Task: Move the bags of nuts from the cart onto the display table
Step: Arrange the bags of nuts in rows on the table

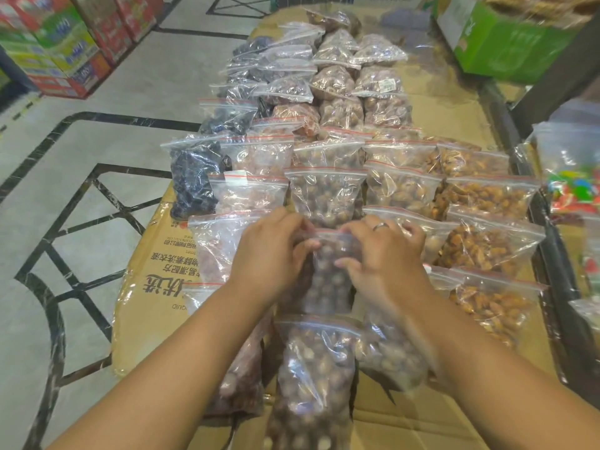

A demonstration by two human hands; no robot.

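Near the green box [500, 43], down the cardboard-covered bench [454, 99], rows of zip bags lie overlapped like shingles, prob. so each bag's contents show. Closer to the person than that box, both hands pinch one bag of round nuts [331, 271] at its red zip edge: left hand [269, 251] on one top corner, right hand [386, 254] w/ ring on the other, seemingly squaring it into the middle row. Cart isn't clearly in view.

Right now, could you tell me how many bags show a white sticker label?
2: the far labelled bag back right, the near labelled bag mid-left beyond the left hand. Others may be hidden.
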